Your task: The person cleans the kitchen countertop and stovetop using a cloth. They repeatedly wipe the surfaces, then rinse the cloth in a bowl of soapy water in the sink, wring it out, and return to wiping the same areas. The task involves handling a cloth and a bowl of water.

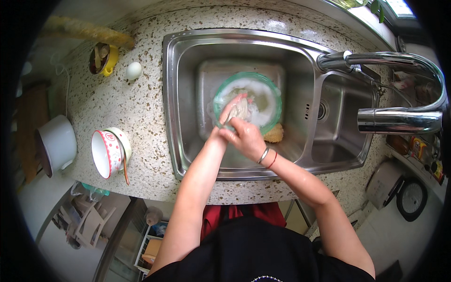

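In the large sink basin (188, 108) stands a see-through green bowl (275, 113) of sudsy water. Over it, my left hand (231, 104) has its fingers curled around a pale, wet, cloth-like thing (240, 111). My right hand (249, 135) reaches across and is closed at my left wrist. A green bangle (224, 126) shows there, partly hidden by the right fingers. A silver bangle and a red string circle my right wrist. Beside the bowl, at its near right, lies a tan, rough sponge-like scrubber (274, 134).
A chrome faucet (394, 58) arches over the smaller basin (338, 141) at right. On the speckled counter (145, 108) to the left are stacked bowls (109, 152), a white egg (133, 70), a yellow cup (112, 58) and a white pot (58, 141).
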### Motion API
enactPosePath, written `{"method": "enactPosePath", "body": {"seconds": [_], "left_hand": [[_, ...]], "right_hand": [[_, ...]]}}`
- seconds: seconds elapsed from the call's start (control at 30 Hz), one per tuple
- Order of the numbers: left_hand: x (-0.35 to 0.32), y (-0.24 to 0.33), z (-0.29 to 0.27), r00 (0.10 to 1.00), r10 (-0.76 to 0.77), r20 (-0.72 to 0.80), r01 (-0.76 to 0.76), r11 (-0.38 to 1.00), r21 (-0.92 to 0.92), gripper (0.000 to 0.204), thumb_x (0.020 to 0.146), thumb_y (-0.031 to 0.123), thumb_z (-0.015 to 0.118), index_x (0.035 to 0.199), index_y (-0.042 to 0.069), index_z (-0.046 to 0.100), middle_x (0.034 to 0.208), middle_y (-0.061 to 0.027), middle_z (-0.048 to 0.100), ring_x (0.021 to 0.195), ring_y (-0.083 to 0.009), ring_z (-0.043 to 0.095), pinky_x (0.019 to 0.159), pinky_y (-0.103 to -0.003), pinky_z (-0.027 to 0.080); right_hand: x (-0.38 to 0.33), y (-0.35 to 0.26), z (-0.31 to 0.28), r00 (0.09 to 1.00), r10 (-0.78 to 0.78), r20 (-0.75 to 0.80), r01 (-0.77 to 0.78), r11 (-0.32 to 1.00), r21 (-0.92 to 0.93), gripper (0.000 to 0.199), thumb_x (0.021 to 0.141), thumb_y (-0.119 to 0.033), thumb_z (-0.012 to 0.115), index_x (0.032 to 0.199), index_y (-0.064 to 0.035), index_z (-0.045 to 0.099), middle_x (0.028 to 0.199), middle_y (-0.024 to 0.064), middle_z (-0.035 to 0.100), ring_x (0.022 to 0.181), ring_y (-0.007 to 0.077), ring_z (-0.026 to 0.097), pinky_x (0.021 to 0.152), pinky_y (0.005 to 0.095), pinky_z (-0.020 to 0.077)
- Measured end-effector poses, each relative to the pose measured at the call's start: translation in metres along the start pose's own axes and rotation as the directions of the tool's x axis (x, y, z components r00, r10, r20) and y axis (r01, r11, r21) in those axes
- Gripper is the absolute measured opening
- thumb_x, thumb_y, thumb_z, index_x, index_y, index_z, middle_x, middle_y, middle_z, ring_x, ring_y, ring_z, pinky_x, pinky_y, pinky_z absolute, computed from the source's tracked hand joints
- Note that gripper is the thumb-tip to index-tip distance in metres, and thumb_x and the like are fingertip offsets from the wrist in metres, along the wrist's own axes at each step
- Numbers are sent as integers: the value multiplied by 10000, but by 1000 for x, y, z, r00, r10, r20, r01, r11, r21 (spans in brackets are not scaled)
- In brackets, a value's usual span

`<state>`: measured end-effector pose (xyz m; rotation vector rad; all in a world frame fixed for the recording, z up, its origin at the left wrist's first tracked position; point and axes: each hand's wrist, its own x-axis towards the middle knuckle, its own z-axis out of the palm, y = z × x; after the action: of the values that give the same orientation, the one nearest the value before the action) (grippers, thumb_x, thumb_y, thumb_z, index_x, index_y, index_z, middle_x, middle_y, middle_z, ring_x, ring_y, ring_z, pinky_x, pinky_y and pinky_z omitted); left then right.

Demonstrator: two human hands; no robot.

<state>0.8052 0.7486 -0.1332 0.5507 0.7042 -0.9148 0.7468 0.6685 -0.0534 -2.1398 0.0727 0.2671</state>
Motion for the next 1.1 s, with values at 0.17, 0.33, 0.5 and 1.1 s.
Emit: {"method": "enactPosePath", "body": {"seconds": [0.17,0.33,0.5,1.1], "left_hand": [[-7,-13,17,986,-90,142,98,994,-52,355,836,488,651,850,151,541,741,1,530,607,-99,512,517,-261,413],[8,-17,5,996,84,-16,-84,996,33,296,889,427,587,818,150,512,738,20,522,586,-101,492,504,-258,401],[-3,-22,16,888,147,-435,-103,987,124,269,926,346,537,1035,103,580,885,-21,606,775,-148,585,687,-284,478],[20,-8,-32,980,53,-190,-47,998,40,371,900,385,591,1206,195,501,1219,-36,531,1068,-188,517,864,-445,437]], "right_hand": [[7,-12,2,948,-216,-232,165,962,-219,280,789,-282,705,739,-66,535,628,140,583,575,326,591,497,404,469],[24,4,6,902,-193,-387,112,969,-221,220,793,-206,663,661,-82,538,504,146,537,450,346,553,432,437,457],[42,71,10,929,83,-360,-108,993,-49,262,856,-284,558,736,-62,627,630,207,594,613,400,603,553,460,496],[27,62,15,987,155,-35,-155,988,8,257,869,-250,598,823,-9,522,744,236,596,709,420,588,619,475,468]]}}
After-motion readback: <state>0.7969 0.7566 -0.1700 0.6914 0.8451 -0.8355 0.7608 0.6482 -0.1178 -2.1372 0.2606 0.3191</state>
